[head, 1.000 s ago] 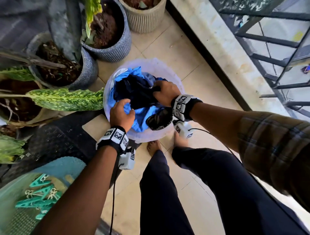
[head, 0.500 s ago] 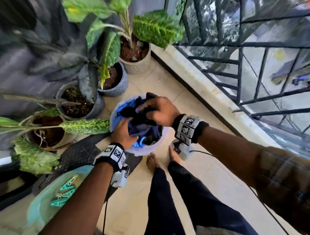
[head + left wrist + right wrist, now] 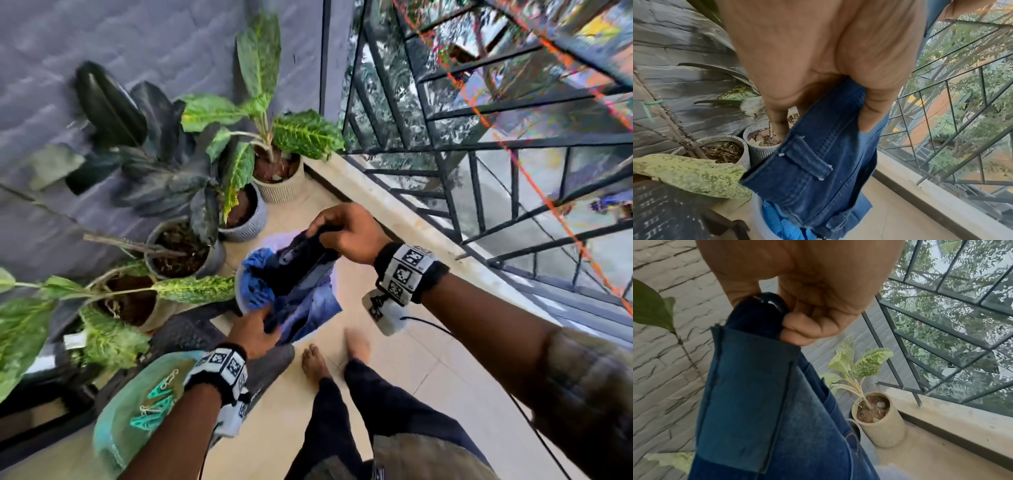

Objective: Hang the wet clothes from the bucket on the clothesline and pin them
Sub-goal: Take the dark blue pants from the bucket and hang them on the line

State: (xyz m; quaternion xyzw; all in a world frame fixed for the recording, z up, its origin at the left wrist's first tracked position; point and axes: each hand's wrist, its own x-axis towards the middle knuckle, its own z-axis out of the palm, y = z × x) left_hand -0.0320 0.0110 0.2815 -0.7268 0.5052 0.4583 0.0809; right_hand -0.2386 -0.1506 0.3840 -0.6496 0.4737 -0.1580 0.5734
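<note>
Lifting jeans (image 3: 301, 270) above the bucket (image 3: 239, 291): right hand (image 3: 349, 233) and left hand (image 3: 255, 330) each clench denim. Next, likely: raise clear, find the clothesline.

The folded denim jeans (image 3: 301, 270) are dark blue, with a paler washed blue on the hanging part. Under them, a bright blue mesh cloth (image 3: 255, 284) has a pattern of tiny dots. The round plastic bucket (image 3: 759, 216) is whitish. The plastic clothes pegs (image 3: 154, 404) are teal green and lie in a pale green basin (image 3: 113, 431). The ribbed plant pot (image 3: 882, 426) is beige; its leaves are green with yellow speckles. The stone wall (image 3: 102, 51) is grey, and both wristbands (image 3: 406, 270) are black with white squares that bear black patterns.
</note>
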